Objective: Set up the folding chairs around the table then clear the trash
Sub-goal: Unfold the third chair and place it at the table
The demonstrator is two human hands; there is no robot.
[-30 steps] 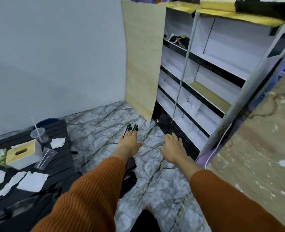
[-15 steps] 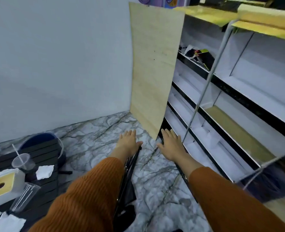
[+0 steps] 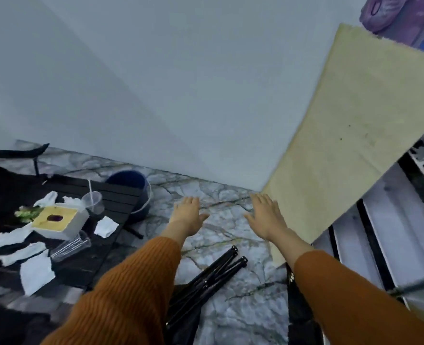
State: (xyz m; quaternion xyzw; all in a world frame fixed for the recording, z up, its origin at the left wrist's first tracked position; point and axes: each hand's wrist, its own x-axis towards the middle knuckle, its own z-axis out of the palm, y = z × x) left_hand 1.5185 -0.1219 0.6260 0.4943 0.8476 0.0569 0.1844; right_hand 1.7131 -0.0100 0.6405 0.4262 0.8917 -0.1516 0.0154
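**Both hands empty above the folded chair**

Nearest us, between our orange sleeves, is the folding chair. It is folded flat into a bundle of thin black tubes that slants up to the right over the marbled floor. Two tube ends with round black caps show at its top, and its lower part disappears behind the left sleeve. We cannot tell whether it lies on the floor or leans.

Beyond it, our left hand and right hand reach forward palm down with fingers straight and spread. They hold nothing and are clear of the chair.

To the left stands the black slatted table. On it are torn paper scraps, a tissue box, a tipped clear cup and an upright cup with a straw.

Behind the table sits a blue bucket. Farther right, a pale board leans by the wall.
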